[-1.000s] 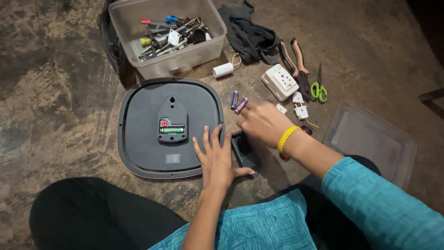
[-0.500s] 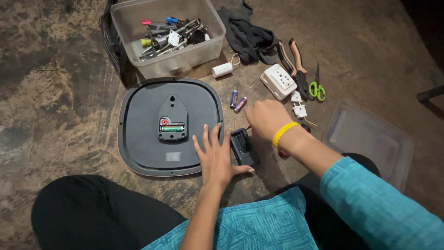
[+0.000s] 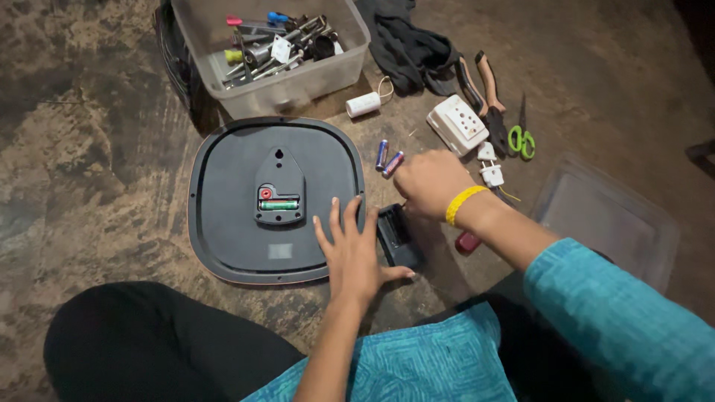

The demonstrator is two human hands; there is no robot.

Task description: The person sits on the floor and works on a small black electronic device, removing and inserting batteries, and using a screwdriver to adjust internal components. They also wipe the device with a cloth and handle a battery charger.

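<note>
Left hand (image 3: pixel 354 249) flat, fingers spread, pressing clock (image 3: pixel 272 197) edge, pinning it face-down so battery slot faces up. Right hand (image 3: pixel 430 182) curled near two batteries (image 3: pixel 387 158) just beyond knuckles; grip contents hidden, cannot tell. Black case (image 3: pixel 398 237) between hands.

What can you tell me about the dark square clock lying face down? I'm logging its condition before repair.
The clock lies face down on the mottled floor, a dark grey rounded square, plastic by its look, with a raised rim. At its centre sits a black movement housing with a hanging slot, a red part and a green battery. The left hand rests flat on its lower right edge.
</note>
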